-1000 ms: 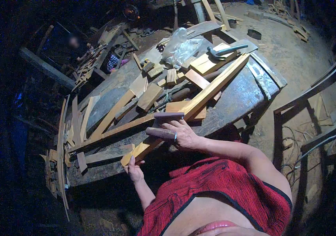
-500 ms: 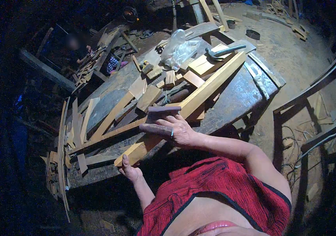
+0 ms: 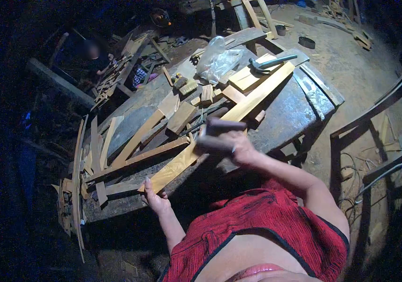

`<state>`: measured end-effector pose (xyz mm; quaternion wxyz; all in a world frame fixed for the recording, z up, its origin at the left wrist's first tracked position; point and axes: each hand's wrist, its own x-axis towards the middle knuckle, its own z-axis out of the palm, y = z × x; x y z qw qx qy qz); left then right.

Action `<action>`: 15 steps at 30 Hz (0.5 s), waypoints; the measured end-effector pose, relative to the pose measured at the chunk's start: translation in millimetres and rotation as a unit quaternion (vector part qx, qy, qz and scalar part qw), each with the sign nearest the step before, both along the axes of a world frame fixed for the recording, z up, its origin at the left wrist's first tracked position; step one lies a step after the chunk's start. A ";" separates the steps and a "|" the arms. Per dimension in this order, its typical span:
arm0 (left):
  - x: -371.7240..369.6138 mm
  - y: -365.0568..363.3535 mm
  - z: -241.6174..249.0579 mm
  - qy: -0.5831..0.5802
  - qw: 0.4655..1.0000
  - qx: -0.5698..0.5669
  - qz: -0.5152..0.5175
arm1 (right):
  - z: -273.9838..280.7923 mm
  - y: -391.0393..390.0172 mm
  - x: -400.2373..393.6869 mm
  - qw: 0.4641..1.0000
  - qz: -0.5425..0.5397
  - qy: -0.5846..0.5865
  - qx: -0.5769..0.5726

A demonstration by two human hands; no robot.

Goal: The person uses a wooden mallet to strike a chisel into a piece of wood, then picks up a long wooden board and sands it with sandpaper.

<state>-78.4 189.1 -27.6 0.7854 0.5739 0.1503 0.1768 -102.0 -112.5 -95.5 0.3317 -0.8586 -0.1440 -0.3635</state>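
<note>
A long pale wooden plank (image 3: 238, 108) lies slanted across the dark workbench (image 3: 290, 113). My left hand (image 3: 155, 197) grips the plank's near end at the bench's front edge. My right hand (image 3: 231, 141) is raised above the plank's middle, closed around a dark wooden tool (image 3: 223, 126) with two bar-like parts; the hand is blurred. A ring shows on one finger.
Wood offcuts and strips (image 3: 163, 127) litter the bench. A hammer (image 3: 271, 61) lies on a board at the far end beside a clear plastic bag (image 3: 217, 58). A person (image 3: 93, 51) sits in the dark at far left. A wooden frame (image 3: 375, 113) stands at the right.
My right hand has lifted the dark tool off the plank and moved it up and right. The plank's near end has turned slightly in my left hand.
</note>
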 end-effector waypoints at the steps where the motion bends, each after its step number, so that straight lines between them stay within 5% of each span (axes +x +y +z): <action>1: -0.1 -0.2 1.5 -0.002 1.000 -0.001 0.004 | 48.8 -19.7 -16.5 0.998 0.031 0.060 0.001; 2: -0.2 -2.6 3.7 -0.002 1.000 0.004 0.012 | 21.3 -45.4 -0.9 0.993 0.036 0.048 0.106; 3: -1.1 -4.7 5.9 -0.002 1.000 0.009 0.019 | 34.0 -64.4 0.1 0.998 -0.028 0.001 0.064; 5: -3.5 -5.7 9.6 -0.001 1.000 0.016 0.016 | 57.3 -95.2 -1.6 0.953 -0.032 0.086 0.288; 6: -3.5 -5.7 9.9 -0.005 1.000 0.014 0.006 | -45.4 -171.0 51.7 0.956 -0.074 0.087 0.269; 7: -3.4 -5.7 10.0 -0.010 1.000 0.012 -0.005 | 16.2 -156.8 20.7 0.964 -0.055 -0.004 0.259; 8: -3.1 -4.9 9.0 -0.011 1.000 0.012 -0.005 | -45.3 -197.2 54.9 0.879 -0.397 0.240 0.108; 11: -1.6 -2.1 6.3 -0.007 1.000 0.010 -0.011 | -82.9 -196.1 78.1 0.869 -0.433 0.234 0.049; 12: -0.7 -1.6 6.5 0.000 1.000 0.007 -0.006 | -4.8 -143.1 34.2 0.929 -0.115 0.135 0.326; 13: 0.5 -1.9 6.2 0.007 1.000 0.005 -0.003 | 42.1 -99.0 10.9 0.934 -0.125 0.174 0.286; 14: 2.1 0.5 5.9 0.006 1.000 0.006 -0.007 | -0.8 -84.1 26.3 0.965 -0.124 0.128 0.190; 15: 3.4 0.4 4.3 0.006 1.000 0.009 -0.015 | 33.7 -48.7 -1.9 0.984 -0.051 0.079 0.149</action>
